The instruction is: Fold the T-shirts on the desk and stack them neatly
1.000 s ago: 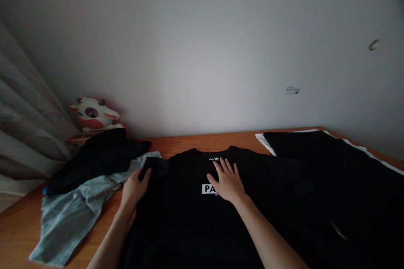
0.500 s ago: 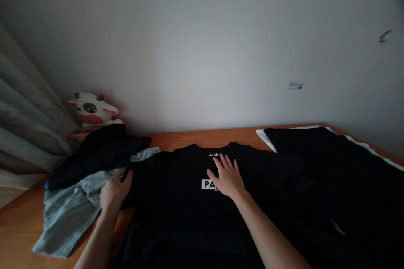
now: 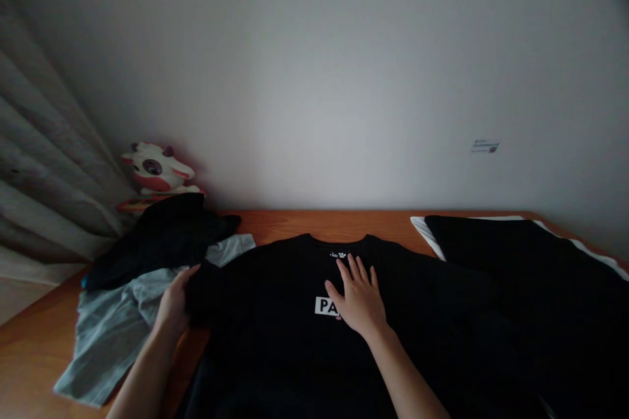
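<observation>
A black T-shirt point(image 3: 275, 314) lies spread with its neckline toward the wall. A white label print with dark letters, partly covered by my hand, shows on its chest. My right hand point(image 3: 362, 301) rests flat on the chest below the collar, fingers spread. At the left sleeve edge, my left hand point(image 3: 173, 304) has hold of the cloth; most of its fingers are hidden by the sleeve. Just left of that hand lies a grey garment point(image 3: 111, 327), with a crumpled black garment point(image 3: 157, 242) on top of it.
The clothes lie on a wooden surface point(image 3: 275, 222) against a pale wall point(image 3: 314, 78). A cow figurine point(image 3: 160, 169) stands at the back left beside a curtain point(image 3: 44, 170). Black cloth point(image 3: 491, 242) with white cloth point(image 3: 427, 236) beneath it lies at the right.
My left hand has shifted slightly at the sleeve, and the sleeve edge no longer sticks up above its fingers. My right hand stays flat on the chest. The view has turned a little left.
</observation>
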`<action>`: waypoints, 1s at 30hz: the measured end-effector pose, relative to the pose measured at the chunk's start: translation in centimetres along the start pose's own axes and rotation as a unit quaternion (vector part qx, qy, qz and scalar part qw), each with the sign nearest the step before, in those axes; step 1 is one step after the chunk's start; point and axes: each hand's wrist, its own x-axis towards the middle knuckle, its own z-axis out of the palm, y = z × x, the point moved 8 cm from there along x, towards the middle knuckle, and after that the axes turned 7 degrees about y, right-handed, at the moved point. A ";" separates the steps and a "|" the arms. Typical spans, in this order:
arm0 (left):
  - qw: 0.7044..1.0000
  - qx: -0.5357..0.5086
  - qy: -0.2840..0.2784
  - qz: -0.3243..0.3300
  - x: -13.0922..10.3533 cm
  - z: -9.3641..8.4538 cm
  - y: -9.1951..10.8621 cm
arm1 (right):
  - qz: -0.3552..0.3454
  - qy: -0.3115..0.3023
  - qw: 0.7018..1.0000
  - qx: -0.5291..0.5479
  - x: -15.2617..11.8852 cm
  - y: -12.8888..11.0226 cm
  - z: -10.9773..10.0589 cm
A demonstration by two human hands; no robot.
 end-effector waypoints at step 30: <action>0.996 -0.043 -0.073 0.013 -1.1 0.4 -0.3 | 0.007 -0.013 0.999 -0.039 0.1 -0.2 0.1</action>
